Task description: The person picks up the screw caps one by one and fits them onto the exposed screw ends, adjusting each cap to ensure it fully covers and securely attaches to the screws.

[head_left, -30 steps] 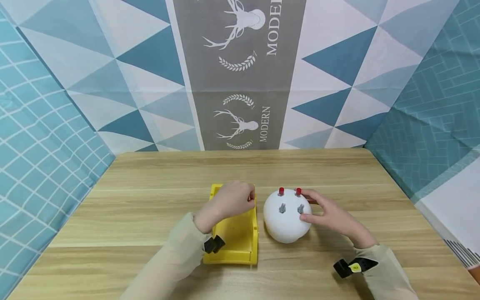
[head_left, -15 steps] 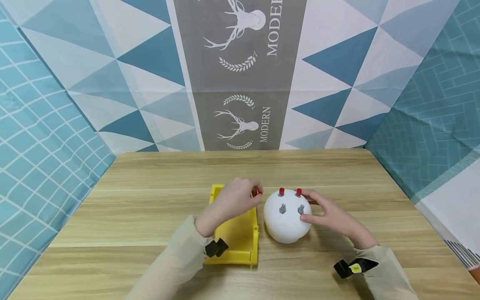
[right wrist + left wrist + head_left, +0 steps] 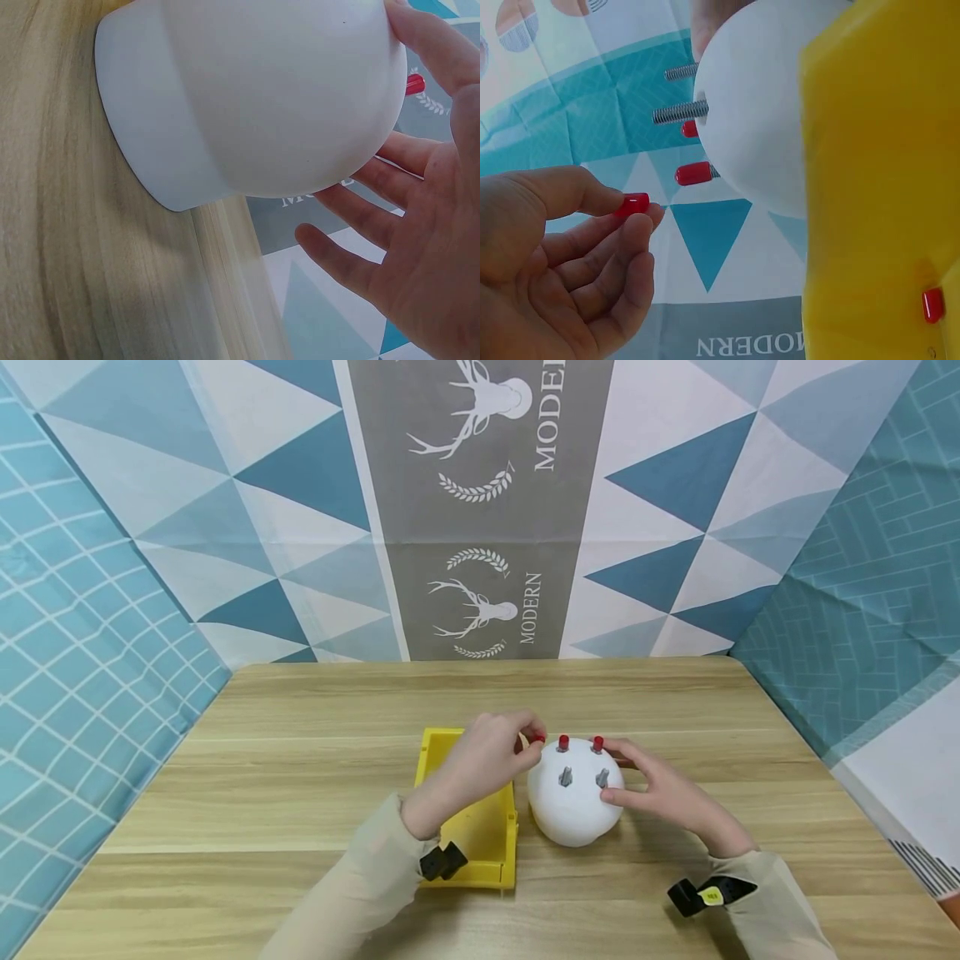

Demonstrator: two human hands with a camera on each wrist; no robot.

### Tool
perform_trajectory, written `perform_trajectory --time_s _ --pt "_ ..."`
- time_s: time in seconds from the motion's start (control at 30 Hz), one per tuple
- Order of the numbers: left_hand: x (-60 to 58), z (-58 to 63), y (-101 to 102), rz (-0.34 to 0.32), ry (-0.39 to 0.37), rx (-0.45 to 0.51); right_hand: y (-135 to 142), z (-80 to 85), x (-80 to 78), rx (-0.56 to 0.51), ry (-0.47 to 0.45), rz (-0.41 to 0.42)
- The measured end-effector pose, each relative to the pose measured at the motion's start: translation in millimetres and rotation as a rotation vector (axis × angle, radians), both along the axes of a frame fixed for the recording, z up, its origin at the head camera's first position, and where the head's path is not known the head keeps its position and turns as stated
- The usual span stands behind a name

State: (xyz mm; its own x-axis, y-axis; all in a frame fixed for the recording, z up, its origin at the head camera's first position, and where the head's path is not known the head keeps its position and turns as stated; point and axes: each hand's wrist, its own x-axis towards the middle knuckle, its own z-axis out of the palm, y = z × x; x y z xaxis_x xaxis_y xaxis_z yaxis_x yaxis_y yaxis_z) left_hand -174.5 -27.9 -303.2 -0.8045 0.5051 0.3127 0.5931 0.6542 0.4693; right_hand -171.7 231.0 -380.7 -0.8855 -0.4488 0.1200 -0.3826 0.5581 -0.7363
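In the head view a white rounded body [image 3: 573, 818] stands on the table. Two bare threaded bolts stick out of it, a left one [image 3: 566, 777] and a right one [image 3: 602, 778]; behind them, two more wear red caps [image 3: 563, 743]. My left hand [image 3: 491, 752] pinches a small red cap [image 3: 635, 203] between thumb and fingers, just left of the white body and apart from the bolts. My right hand [image 3: 667, 789] rests against the body's right side, with fairly straight, spread fingers; its little finger stands off the surface in the right wrist view.
A yellow tray [image 3: 506, 877] stands left of the white body, partly under my left forearm. One loose red cap [image 3: 932, 305] lies in it. The wooden table [image 3: 300, 777] ends at a patterned backdrop [image 3: 480, 510].
My left hand has moved right from over the yellow tray to beside the white body, and the red cap in its fingers has come into sight. The right hand has stayed still.
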Motion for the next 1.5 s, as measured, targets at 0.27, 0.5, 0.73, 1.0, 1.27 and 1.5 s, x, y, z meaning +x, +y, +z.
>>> perform_trajectory --time_s 0.27,0.5,0.73,1.0,1.27,1.5 --pt "4.7 1.8 8.9 -0.045 0.011 0.035 0.9 -0.4 -0.4 -0.008 -0.004 0.007" --pt "7.1 -1.5 13.4 -0.065 0.032 0.055 1.7 -1.3 -0.7 -0.008 0.017 0.017" --pt "8.9 -2.7 19.9 -0.068 0.05 0.052 2.0 -0.4 -0.1 -0.01 0.007 0.017" --pt "11.3 -4.7 29.6 -0.077 0.062 0.027 1.3 -0.1 0.1 -0.004 0.016 0.026" --pt "11.6 -9.7 38.5 -0.105 0.089 -0.003 1.5 0.1 0.9 -0.022 0.009 0.031" --pt "11.5 -12.5 44.2 -0.108 0.118 -0.025 1.1 0.7 1.2 -0.02 -0.005 0.026"
